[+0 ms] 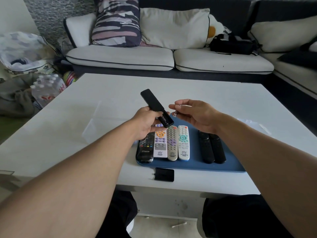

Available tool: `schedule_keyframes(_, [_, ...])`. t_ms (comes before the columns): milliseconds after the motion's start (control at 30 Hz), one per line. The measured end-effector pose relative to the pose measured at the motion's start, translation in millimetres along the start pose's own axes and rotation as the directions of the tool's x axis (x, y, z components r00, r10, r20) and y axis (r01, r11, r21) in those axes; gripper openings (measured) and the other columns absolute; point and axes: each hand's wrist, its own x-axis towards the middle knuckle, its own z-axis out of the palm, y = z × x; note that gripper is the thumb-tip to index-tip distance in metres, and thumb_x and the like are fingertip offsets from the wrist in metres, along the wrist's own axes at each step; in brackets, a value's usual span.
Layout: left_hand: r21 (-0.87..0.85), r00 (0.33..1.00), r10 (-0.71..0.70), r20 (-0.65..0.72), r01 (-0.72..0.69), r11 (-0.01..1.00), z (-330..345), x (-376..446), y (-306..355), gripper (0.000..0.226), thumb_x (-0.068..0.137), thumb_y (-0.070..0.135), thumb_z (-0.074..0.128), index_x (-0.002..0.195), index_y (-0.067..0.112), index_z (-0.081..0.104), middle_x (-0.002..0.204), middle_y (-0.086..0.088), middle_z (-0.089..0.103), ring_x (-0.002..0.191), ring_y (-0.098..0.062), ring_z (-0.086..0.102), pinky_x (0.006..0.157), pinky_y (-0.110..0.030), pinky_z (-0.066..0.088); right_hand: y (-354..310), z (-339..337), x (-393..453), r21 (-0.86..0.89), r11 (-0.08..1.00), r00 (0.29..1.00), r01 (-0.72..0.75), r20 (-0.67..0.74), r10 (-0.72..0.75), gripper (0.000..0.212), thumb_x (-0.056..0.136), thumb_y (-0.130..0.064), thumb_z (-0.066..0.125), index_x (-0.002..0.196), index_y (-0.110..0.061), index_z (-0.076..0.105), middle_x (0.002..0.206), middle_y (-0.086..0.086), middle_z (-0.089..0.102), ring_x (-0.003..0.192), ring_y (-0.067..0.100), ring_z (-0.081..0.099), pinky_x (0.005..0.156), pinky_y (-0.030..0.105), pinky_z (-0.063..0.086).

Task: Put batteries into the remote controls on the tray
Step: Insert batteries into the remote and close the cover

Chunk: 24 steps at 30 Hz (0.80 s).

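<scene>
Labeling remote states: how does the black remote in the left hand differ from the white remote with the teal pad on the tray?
The black remote is held in the air by the left hand; the white remote with the teal pad lies flat on the blue tray.
The black remote shows its back with the battery bay open; the white one lies buttons up.
The black remote is slimmer.
Both are long, bar-shaped handsets.

One head-worn, wide-angle view looks forward and down from the person's seat. Both forearms reach in from the bottom corners, the white table fills the near middle, and the sofa runs across the far top.
</scene>
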Motion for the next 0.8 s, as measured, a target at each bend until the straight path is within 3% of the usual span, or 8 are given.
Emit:
schedule_keyframes(100, [0.013, 1.0, 0.009, 0.005, -0.009, 1.0, 0.2, -0.5, 0.0, 0.011, 0.101, 0.005, 0.054, 0.108, 0.009, 0.061, 0.087, -0.001, 0.078, 0.085, -0.024, 0.074, 0.07, -0.041, 0.063, -2.2, 1.4, -2.6, 0.007, 1.0, 1.0, -0.011, 0.021, 0.011, 0.01, 0.096, -0.008, 0.061, 0.106, -0.01, 0.058, 0.117, 0.006, 0.073, 0.09, 0.021, 0.072, 0.078, 0.029, 0.061])
schedule_keyframes(200, [0.027, 1.0, 0.01, 0.001, -0.01, 1.0, 0.8, -0.9, -0.1, 0.014, 0.102, 0.005, 0.053, 0.112, 0.008, 0.062, 0.102, -0.006, 0.077, 0.093, -0.027, 0.074, 0.07, -0.041, 0.063, -2.2, 2.1, -4.1, 0.036, 0.998, 0.998, -0.05, 0.033, 0.049, 0.012, 0.099, -0.007, 0.056, 0.111, -0.009, 0.055, 0.116, 0.006, 0.073, 0.098, 0.033, 0.072, 0.082, 0.04, 0.062])
schedule_keyframes(367, [0.003, 0.999, 0.0, -0.032, 0.0, 1.0, 0.7, 0.1, -1.1, 0.01, 0.1, 0.002, 0.055, 0.106, 0.006, 0.061, 0.114, -0.017, 0.071, 0.107, -0.034, 0.07, 0.081, -0.048, 0.061, -2.3, 3.9, -4.1, -0.043, 0.995, 0.996, -0.092, 0.012, 0.093, 0.019, 0.098, 0.003, 0.054, 0.116, -0.004, 0.052, 0.116, 0.013, 0.072, 0.083, 0.022, 0.07, 0.069, 0.026, 0.061])
schedule_keyframes(533, [-0.047, 0.997, -0.002, -0.072, -0.001, 0.999, -1.1, 2.8, -2.3, 0.012, 0.1, 0.001, 0.056, 0.11, 0.003, 0.059, 0.121, -0.023, 0.067, 0.105, -0.036, 0.07, 0.075, -0.043, 0.062, 3.7, 3.4, -1.2, -0.242, 0.969, 0.998, -0.044, -0.053, 0.032, 0.016, 0.09, 0.008, 0.065, 0.099, -0.004, 0.065, 0.107, 0.014, 0.074, 0.094, 0.018, 0.071, 0.081, 0.022, 0.059])
schedule_keyframes(633, [-0.063, 0.997, 0.001, -0.081, -0.007, 0.998, -1.9, 3.7, -2.8, 0.009, 0.099, 0.001, 0.057, 0.107, 0.005, 0.059, 0.118, -0.023, 0.068, 0.101, -0.035, 0.072, 0.074, -0.042, 0.062, 7.7, 4.6, -2.5, -0.556, 0.831, 0.99, 0.02, -0.108, -0.096, 0.017, 0.086, -0.004, 0.076, 0.09, -0.02, 0.076, 0.092, 0.008, 0.077, 0.082, 0.015, 0.072, 0.082, 0.022, 0.059])
schedule_keyframes(800, [-0.062, 0.997, 0.003, -0.074, -0.008, 0.998, 0.1, 4.5, -3.1, 0.017, 0.097, 0.003, 0.06, 0.114, 0.001, 0.061, 0.114, -0.022, 0.071, 0.095, -0.034, 0.074, 0.075, -0.043, 0.063, 11.1, 13.8, -2.4, -0.841, 0.536, 0.951, 0.076, -0.101, -0.293, 0.017, 0.082, -0.021, 0.081, 0.098, -0.026, 0.077, 0.078, -0.01, 0.074, 0.07, 0.008, 0.067, 0.052, 0.008, 0.044])
